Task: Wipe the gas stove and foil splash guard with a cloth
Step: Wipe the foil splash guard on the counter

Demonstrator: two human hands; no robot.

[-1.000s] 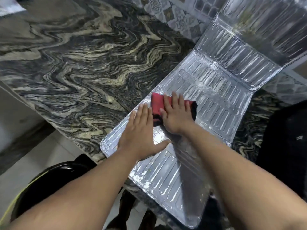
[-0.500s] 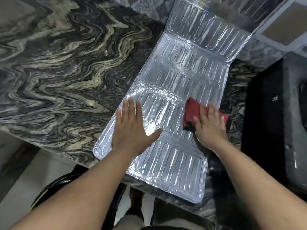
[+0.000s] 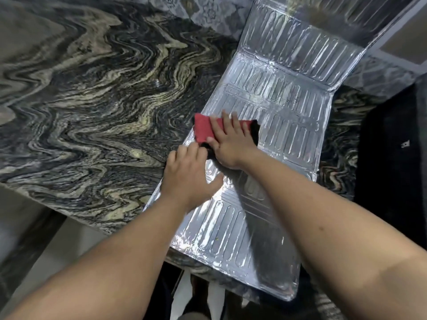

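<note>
Right hand (image 3: 231,144) was pressed flat on the cloth (image 3: 203,129), fingers spread over it rather than curled round it, so it was pinning the cloth down for a scrub, not gripping it. The red end stuck out past the fingertips toward the left edge of the foil (image 3: 288,125); a black part showed on the far side of the knuckles. Flat palm probably made sense because the ribbed sheet dents easily, and broad pressure gets into the grooves.

Left hand (image 3: 189,174) sat just behind the right one, open and flat, fingers released with nothing in them, thumb splayed out over the foil. Looked like it was there purely to stop the light sheet sliding on the counter (image 3: 92,100), since its near end hung past the counter edge.

Beyond the fingertips the foil folded upward against the tiled wall. A dark bulky thing (image 3: 392,158) off to the right might be the stove, couldn't really tell. I'd say the stove wasn't wiped yet.
</note>
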